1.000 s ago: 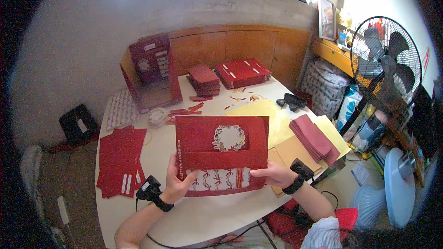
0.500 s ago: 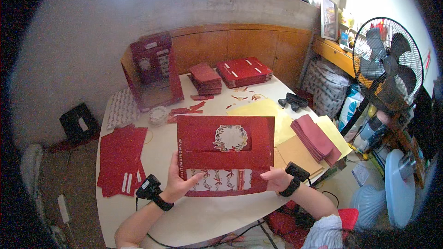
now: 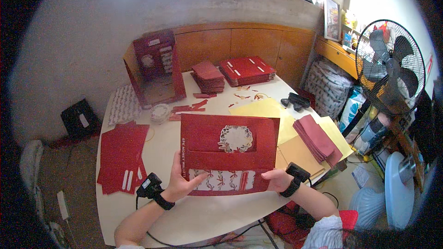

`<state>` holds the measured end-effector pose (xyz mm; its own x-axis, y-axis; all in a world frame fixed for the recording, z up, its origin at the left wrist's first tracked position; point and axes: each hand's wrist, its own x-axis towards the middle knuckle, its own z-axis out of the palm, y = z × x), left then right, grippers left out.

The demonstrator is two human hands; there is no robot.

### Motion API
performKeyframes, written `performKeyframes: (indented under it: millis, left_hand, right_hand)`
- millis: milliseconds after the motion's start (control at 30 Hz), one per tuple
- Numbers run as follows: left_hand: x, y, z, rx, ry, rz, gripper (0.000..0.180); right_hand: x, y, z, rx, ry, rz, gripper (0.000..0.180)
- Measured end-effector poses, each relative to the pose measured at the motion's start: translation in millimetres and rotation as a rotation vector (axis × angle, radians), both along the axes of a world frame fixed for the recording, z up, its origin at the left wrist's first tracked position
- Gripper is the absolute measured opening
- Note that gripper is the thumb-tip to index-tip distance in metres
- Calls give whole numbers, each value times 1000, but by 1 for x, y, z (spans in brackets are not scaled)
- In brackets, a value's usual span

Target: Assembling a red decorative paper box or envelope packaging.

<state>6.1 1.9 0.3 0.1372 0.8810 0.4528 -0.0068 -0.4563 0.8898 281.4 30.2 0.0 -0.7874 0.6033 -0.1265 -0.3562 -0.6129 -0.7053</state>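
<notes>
A flat red card folder is held up in front of me over the near part of the table. On its face are a white wreath-shaped label and a white panel with a leafy print. My left hand grips the lower left edge, its thumb lying across the front. At the lower right edge, my right hand holds it with the thumb in front. The fingers behind the folder are hidden. Both wrists wear black straps with small black devices.
Loose red cards lie at the left, an open red box behind them. At the back are stacks of maroon envelopes and red folders. Yellow paper and maroon sleeves lie right. A black fan stands beyond.
The folder sits slightly farther right in the picture and is tilted a little clockwise. The surroundings shift slightly rightward too. Both hands keep their hold.
</notes>
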Motion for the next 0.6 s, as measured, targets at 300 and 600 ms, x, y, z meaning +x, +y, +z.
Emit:
performKeyframes:
  millis: [300, 600]
  left_hand:
    - [0, 0, 3, -80, 19, 0, 57]
    - [3, -1, 1, -56, 5, 47, 58]
  right_hand:
    - [-9, -3, 15, -60, 55, -5, 53]
    - [-22, -3, 14, 429, -516, -416, 39]
